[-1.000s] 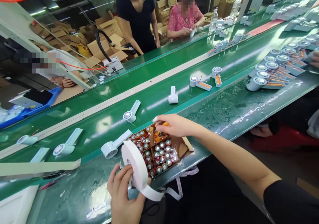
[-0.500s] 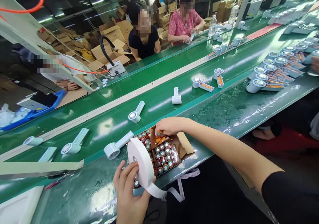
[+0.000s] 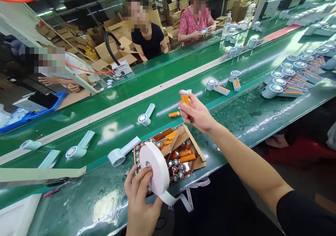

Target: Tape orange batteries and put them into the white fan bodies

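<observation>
My left hand (image 3: 143,194) is closed on a roll of white tape (image 3: 159,166), which stands on edge, its loose strip hanging off the table edge. Behind the roll, a cardboard box (image 3: 201,155) holds orange-wrapped batteries, some upright and some lying. My right hand (image 3: 194,111) is raised over the belt side, past the box, with its fingers closed on an orange battery (image 3: 185,98). A second orange battery (image 3: 174,114) shows just left of these fingers; whether it touches them I cannot tell. A white handheld fan housing (image 3: 117,157) lies just left of the box.
Several fan housings lie spaced along the green conveyor belt (image 3: 110,115). At the right, many fan housings (image 3: 273,89) with batteries and wires are bunched on the table. Across the belt sit people, with cardboard boxes (image 3: 118,27) behind them. A pale bar (image 3: 42,174) juts in at left.
My right hand has come up out of the box and over towards the belt, bringing an orange battery. My left hand and the tape roll have shifted slightly right. Batteries in the box now lie differently.
</observation>
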The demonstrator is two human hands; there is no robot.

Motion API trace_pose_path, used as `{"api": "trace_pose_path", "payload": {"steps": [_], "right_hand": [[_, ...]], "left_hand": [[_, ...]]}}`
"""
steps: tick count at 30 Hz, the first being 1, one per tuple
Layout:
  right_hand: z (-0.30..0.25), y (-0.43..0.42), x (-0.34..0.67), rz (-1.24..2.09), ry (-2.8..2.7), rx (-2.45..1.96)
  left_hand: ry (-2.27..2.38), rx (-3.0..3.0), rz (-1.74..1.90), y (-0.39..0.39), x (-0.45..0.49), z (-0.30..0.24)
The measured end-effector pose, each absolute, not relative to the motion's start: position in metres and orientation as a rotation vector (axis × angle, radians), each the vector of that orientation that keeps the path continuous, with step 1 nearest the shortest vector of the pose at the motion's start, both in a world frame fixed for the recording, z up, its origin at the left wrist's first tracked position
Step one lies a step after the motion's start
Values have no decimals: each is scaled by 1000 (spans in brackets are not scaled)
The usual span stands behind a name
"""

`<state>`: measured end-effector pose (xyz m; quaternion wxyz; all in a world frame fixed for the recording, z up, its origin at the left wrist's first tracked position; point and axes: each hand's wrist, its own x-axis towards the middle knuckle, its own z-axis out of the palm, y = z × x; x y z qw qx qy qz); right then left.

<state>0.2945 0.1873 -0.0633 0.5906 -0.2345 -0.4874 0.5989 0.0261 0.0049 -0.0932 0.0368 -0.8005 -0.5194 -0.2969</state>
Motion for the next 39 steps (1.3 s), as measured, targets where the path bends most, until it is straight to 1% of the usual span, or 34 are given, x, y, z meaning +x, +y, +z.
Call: {"api": "trace_pose_path", "payload": {"steps": [4, 6, 9, 10, 15, 17, 19, 21, 24, 27, 30, 33, 36, 37, 39], "right_hand": [[-52, 153, 313, 1588, -1246, -516], [-53, 137, 320, 1495, -1424, -590], [-53, 119, 325, 1192, -1651, -793], [-52, 114, 325, 1143, -1677, -852], [-39, 103, 325, 1116, -1813, -1028], [-37, 105, 328, 1084, -1921, -1060], [-40, 110, 331, 1126, -1986, -1059], [-46, 114, 330, 1270, -1860, -1007], [-60, 107, 312, 1434, -1239, -858], [-75, 83, 281, 1344, -620, -731], [-85, 68, 271, 1284, -412, -684], [-83, 88, 324, 1214, -535, -679], [-82, 128, 422, 761, -490, -643], [-86, 138, 452, 674, -471, -675], [-102, 145, 494, 638, -498, -826]], "left_hand": [[-1455, -2424, -900, 12, 39, -82], [-1409, -2384, -905, 16, 46, -76], [-1371, -2362, -850, 18, 52, -74], [-1369, -2357, -832, 19, 53, -74], [-1314, -2400, -777, 18, 53, -75], [-1238, -2435, -718, 20, 52, -70], [-1170, -2459, -635, 22, 52, -63], [-1123, -2469, -584, 24, 54, -57], [-1152, -2405, -657, 25, 70, -54], [-1246, -2309, -844, 24, 97, -59], [-1307, -2298, -989, 17, 120, -69], [-1309, -2482, -1012, 1, 120, -79], [-1369, -2599, -955, -14, 88, -88], [-1436, -2542, -906, -16, 73, -91], [-1551, -2399, -766, -15, 39, -96]]}}
